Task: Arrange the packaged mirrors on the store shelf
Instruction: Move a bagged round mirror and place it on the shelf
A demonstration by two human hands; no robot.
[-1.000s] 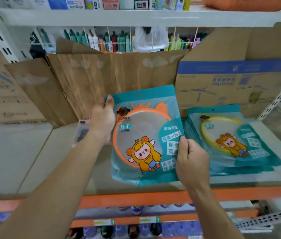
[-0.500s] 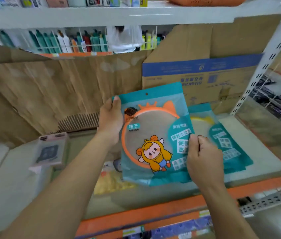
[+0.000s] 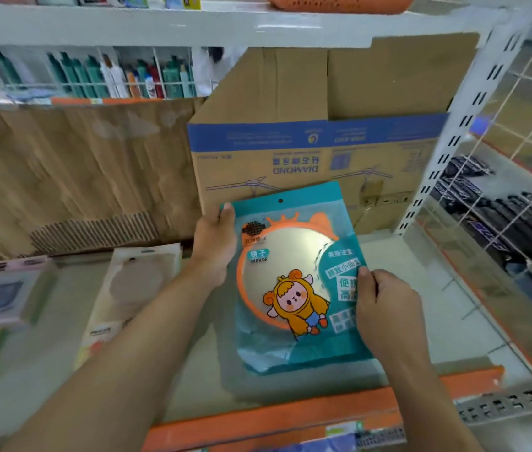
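A teal packaged mirror (image 3: 294,256) with an orange round frame and a cartoon figure is held upright over the shelf (image 3: 421,288), near its right end. My left hand (image 3: 214,243) grips the pack's upper left edge. My right hand (image 3: 385,308) pinches its right edge, thumb on the front. The pack hides whatever lies behind it, so the stack of other teal mirror packs cannot be seen.
A cardboard box with a blue band (image 3: 317,164) stands against the back. A pale boxed round item (image 3: 134,288) and a pink pack (image 3: 7,295) lie on the left of the shelf. A white perforated upright (image 3: 447,148) and wire grid (image 3: 519,141) bound the right side.
The held mirror pack has shifted right toward the shelf's right end and now covers the stack of teal packs. The camera view swung right; both hands keep their hold.
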